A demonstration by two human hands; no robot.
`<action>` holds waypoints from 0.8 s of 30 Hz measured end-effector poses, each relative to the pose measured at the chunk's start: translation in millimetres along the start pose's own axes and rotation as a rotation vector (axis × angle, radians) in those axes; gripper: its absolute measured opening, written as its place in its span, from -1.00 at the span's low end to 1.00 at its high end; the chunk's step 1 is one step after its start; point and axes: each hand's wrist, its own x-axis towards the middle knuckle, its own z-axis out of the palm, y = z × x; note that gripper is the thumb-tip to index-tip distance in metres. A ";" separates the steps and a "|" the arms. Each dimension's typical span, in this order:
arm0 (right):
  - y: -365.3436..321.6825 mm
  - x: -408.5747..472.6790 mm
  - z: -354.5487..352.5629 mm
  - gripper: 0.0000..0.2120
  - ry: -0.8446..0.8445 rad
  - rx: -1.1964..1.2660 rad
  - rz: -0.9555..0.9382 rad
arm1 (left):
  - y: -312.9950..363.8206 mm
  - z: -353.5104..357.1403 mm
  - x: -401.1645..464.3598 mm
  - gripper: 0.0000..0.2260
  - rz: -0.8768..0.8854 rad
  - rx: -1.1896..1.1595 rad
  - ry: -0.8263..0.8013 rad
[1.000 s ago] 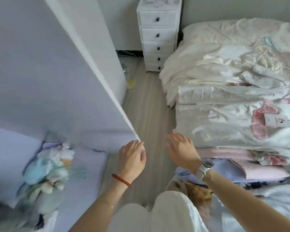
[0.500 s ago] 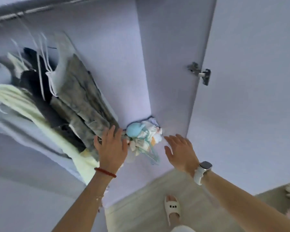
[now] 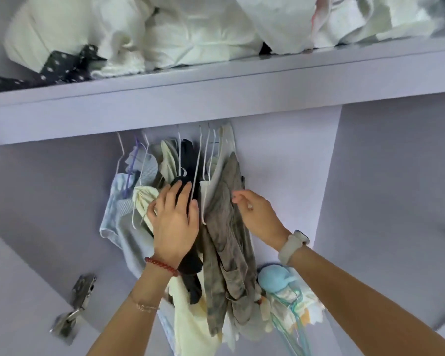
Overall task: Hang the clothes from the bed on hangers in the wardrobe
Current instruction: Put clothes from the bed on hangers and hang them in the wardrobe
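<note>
I look up into the purple wardrobe. Several garments hang on white wire hangers (image 3: 196,160) under the shelf (image 3: 216,98): a light blue knit (image 3: 116,206), a cream piece (image 3: 144,197), a black garment (image 3: 188,155) and a grey-brown garment (image 3: 226,227). My left hand (image 3: 174,222) lies flat with spread fingers on the black and cream clothes, pressing them left. My right hand (image 3: 257,217) reaches the right edge of the grey-brown garment, its loosely curled fingertips touching it. The rail is hidden behind the shelf front.
White bedding (image 3: 190,34) and a dark dotted cloth (image 3: 62,65) are piled on the shelf. A pale blue plush toy (image 3: 275,278) with strings lies low right of the clothes. A metal door hinge (image 3: 80,291) is at lower left; the wardrobe's side panel (image 3: 396,201) stands at right.
The view swung from the bed and door up into the wardrobe. Both hands rose from the wardrobe floor level onto the hanging clothes, left on the black garment, right at the grey one.
</note>
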 end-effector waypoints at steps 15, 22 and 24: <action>-42.6 83.8 28.8 -0.80 0.256 0.203 0.391 | -33.1 26.0 -4.5 -0.58 0.057 -0.047 -0.157; -23.5 67.6 6.8 -0.67 0.471 0.077 0.244 | -24.8 25.7 -4.4 -0.59 0.030 -0.039 -0.162; -19.3 64.6 1.2 -0.69 0.517 0.102 0.215 | -23.6 25.7 -5.0 -0.58 0.033 -0.033 -0.178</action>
